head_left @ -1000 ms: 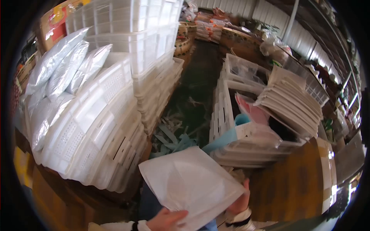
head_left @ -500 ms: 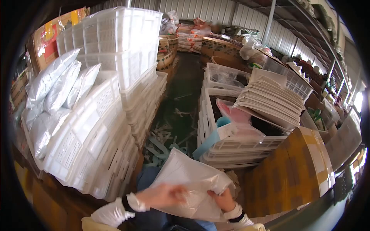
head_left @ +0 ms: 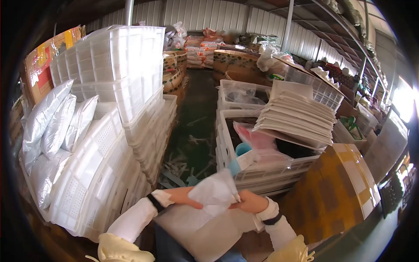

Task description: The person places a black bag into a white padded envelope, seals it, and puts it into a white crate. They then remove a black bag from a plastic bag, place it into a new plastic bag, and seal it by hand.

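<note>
A white plastic bag (head_left: 198, 229) lies over my lap at the bottom middle, its upper part folded into a raised flap. My left hand (head_left: 185, 197) is closed on the flap's left side, the thumb pressed on top and the other fingers hidden behind the plastic. My right hand (head_left: 252, 201) pinches the right edge of the same flap. Whether anything is inside the bag cannot be seen. Just beyond it, a light blue strip (head_left: 241, 160) curls over the rim of a white crate (head_left: 251, 177).
Stacked white crates (head_left: 94, 174) stand on the left, with silver filled pouches (head_left: 41, 124) in one. On the right are a pile of white envelopes (head_left: 297, 115), a pink plastic bag (head_left: 262, 142) and a taped carton (head_left: 329, 192). Scraps litter the green floor (head_left: 190, 126) between.
My left hand has moved from over the bag to its upper part and closed there. My right hand has risen. The bag's top is now folded and lifted; the view has shifted slightly.
</note>
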Motion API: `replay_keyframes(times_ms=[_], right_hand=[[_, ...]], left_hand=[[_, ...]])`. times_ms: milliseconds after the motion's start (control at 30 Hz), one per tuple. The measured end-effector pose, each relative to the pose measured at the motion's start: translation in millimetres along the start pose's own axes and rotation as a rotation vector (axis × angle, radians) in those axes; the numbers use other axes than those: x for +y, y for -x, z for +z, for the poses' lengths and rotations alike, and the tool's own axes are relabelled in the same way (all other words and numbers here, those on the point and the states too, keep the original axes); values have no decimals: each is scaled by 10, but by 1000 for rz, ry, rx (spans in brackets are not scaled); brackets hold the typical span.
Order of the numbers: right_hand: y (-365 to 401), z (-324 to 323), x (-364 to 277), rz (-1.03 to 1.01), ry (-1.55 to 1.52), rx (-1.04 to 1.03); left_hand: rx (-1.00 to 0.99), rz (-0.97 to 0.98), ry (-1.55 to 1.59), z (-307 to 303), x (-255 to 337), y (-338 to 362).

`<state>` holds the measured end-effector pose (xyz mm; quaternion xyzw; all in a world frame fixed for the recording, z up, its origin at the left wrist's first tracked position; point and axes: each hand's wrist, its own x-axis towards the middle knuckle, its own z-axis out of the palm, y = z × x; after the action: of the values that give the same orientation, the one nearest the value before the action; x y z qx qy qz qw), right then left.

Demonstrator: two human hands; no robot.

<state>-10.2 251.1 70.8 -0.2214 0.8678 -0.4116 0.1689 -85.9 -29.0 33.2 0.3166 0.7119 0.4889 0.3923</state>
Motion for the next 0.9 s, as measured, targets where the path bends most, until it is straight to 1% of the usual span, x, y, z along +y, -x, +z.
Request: replay_keyframes(times_ms=[67,100,133,200,233,267,333,367,467,500,600,633,700,800,900], right_hand=[[-305,23,-105,-152,-63,-85],[-496,75,-163,-238,-101,-126],[-716,143,-178,-266,-77,-201],[-1184,326,-224,-330,-27,-358],[-1376,397,-362,-302,131,-453],[-1538,497,-488,-323,154,-483],[-1784,713,-694,-359,214,-555],[-1866,813,-745,-445,258,-490],[-2036,852,-980,-454,343,-446],[-1964,827,-1125,-460,408,-289],[-1686,908,-1527,-559,364,-40],[-1655,978,-1519,-687,299,-117],[-1586,1299,-1443,-693,325,-113],[-1690,1650,-1290,-712,404,-45],[-1799,1767,-1269,-705,433,-12]], left_hand=[[92,-256,17,80,-13,422],[234,-234,61,215,-52,623],[383,-211,102,388,-140,831],[591,-235,342,739,-326,1178],[734,-246,422,960,-417,1306],[881,-251,506,1172,-495,1396],[1004,-333,600,1450,-609,1561],[1020,-288,671,1531,-606,1637],[1087,-331,619,1498,-865,1857],[1193,-173,483,1421,-887,1876],[1301,107,846,1062,-829,1786],[1312,125,911,981,-793,1751],[1326,161,1040,881,-748,1664],[1431,294,1036,849,-825,1532],[1509,314,994,832,-922,1524]])
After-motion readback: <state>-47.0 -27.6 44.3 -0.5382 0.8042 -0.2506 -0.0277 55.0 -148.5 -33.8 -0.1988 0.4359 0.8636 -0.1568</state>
